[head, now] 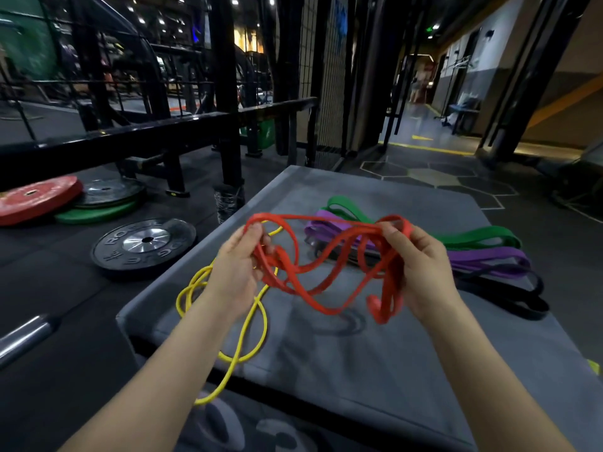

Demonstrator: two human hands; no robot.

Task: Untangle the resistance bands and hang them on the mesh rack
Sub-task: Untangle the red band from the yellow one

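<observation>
Head view: both hands up over the grey padded surface [375,370], red band [321,256] strung between them in tangled loops. Left hand [239,265] grip: fingers curled round a bunch of red strands at the band's left end. Right hand [421,265] grip: thumb and fingers pinching the right end, a red loop hanging down just below that hand. The middle of the band sags clear of the surface.

Yellow band [248,324] lies coiled on the surface under the left wrist, one end trailing off the near edge. Green band [483,238], purple band [489,259] and black band [528,295] lie together on the surface behind the right hand. Mesh rack [329,76] stands beyond the surface's far end. Weight plates [143,244] on the floor to the left.
</observation>
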